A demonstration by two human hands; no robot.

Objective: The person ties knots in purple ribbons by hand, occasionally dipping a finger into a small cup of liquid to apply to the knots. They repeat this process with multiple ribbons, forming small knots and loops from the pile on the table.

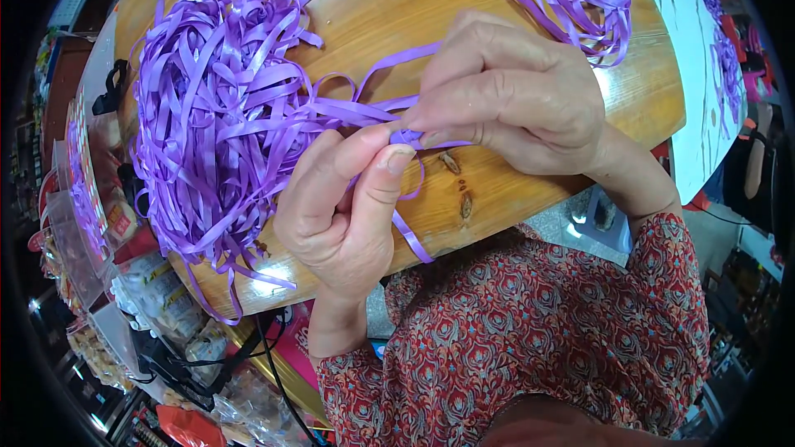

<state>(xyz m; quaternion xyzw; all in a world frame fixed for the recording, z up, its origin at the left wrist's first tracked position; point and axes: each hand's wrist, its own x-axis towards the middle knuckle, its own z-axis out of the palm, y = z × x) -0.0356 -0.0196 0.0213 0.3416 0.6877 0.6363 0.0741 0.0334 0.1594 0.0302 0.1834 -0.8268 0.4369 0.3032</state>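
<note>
Both of my hands meet over the wooden table, pinching one shiny purple ribbon (404, 136) at a small bunched fold or knot. My left hand (344, 207) grips it between thumb and index finger. From the right, my right hand (522, 95) holds the same spot with its fingertips, which partly hide it. A narrow tail of the ribbon hangs below the hands toward the table's near edge, and other strands run left into a large tangled heap of purple ribbon (215, 116).
A second bundle of purple ribbon (580, 0) lies at the far right of the wooden table (497, 207). Beyond it stands a white marbled surface (696, 58) with more purple strands. Packaged goods in plastic bags (157, 294) and a dark cable (273, 364) crowd the lower left.
</note>
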